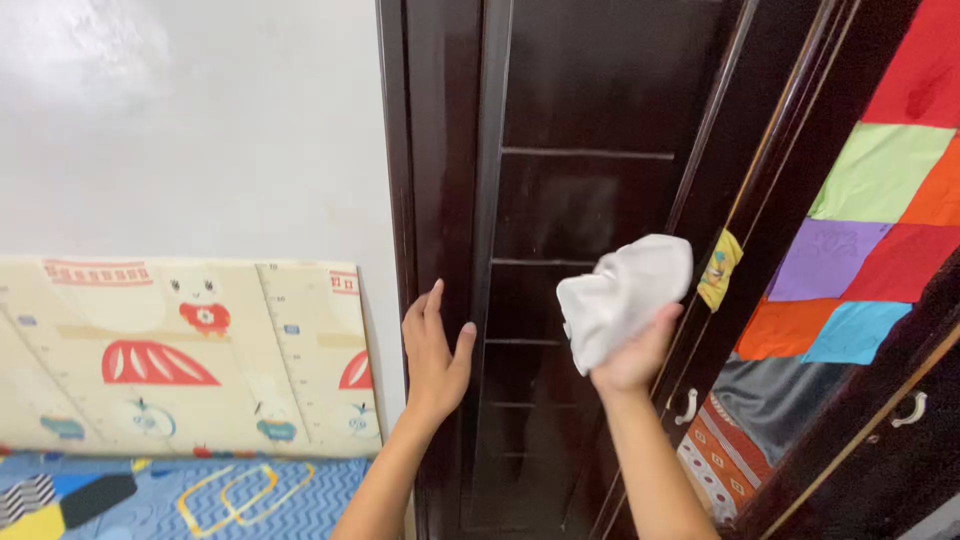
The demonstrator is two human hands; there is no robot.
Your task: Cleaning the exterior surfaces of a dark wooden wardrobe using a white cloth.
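1. Head view: the left hand (pixel 435 350) lies flat, fingers spread, against the left edge of the dark wooden wardrobe door (pixel 580 200).
2. The right hand (pixel 635 355) grips a bunched white cloth (pixel 622 295), held up in front of the door's panelled middle.
3. A small yellow sticker (pixel 720 268) sits on the door frame just right of the cloth.
4. A folded play mat (pixel 190 355) with red and blue cartoon prints leans on the white wall (pixel 190 130).
5. A patchwork fabric (pixel 880 220) of coloured squares hangs at right.
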